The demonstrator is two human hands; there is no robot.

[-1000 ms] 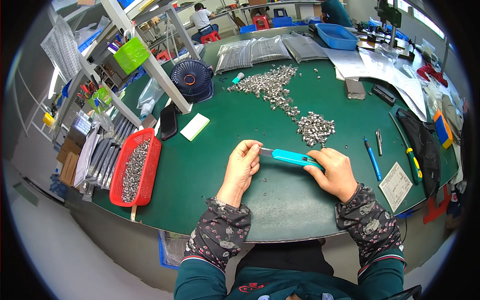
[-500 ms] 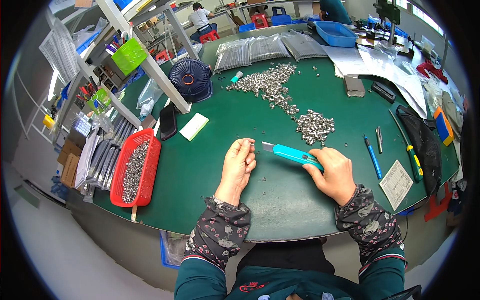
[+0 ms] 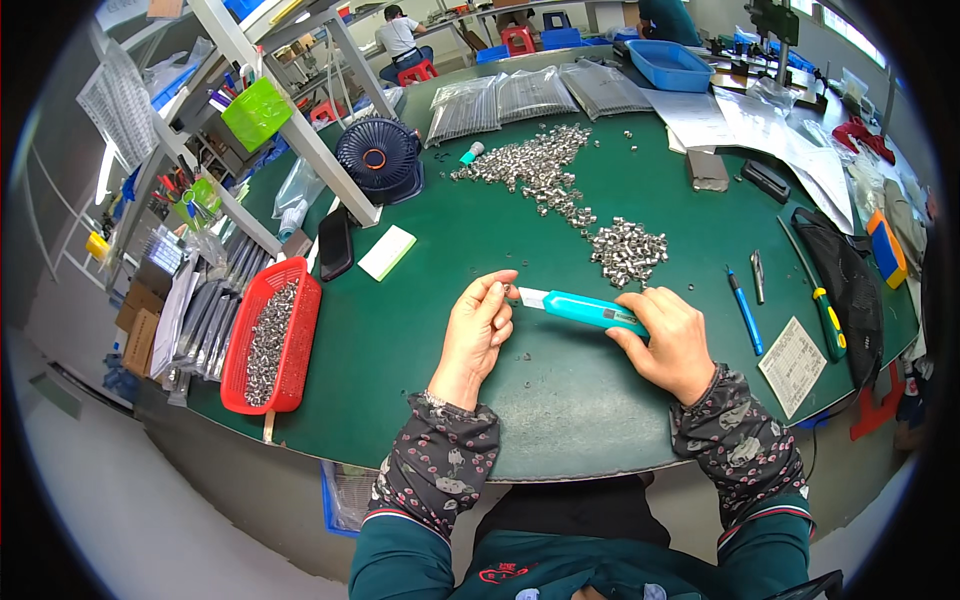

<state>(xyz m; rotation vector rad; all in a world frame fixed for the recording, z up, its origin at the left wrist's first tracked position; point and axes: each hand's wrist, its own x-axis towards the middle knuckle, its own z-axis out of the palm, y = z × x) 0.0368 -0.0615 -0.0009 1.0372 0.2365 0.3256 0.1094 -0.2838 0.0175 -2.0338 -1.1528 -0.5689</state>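
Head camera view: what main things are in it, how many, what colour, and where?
table: one, green, centre
cutter knife: one, turquoise, centre
basket: one, red, left edge
metal pieces: many, silver, table heaps and basket
fan: one, dark blue, back left
phone: one, black, left
paper pad: one, pale, beside phone
clear bags: three, greyish, back
tray: one, blue, back right
pen-like tool: one, blue, right
people: at least two, far back
left grip: one, bare, pinching small piece
right grip: one, bare, around cutter knife

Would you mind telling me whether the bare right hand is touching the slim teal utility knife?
Touching: in the head view, the right hand grips the knife by its rear end.
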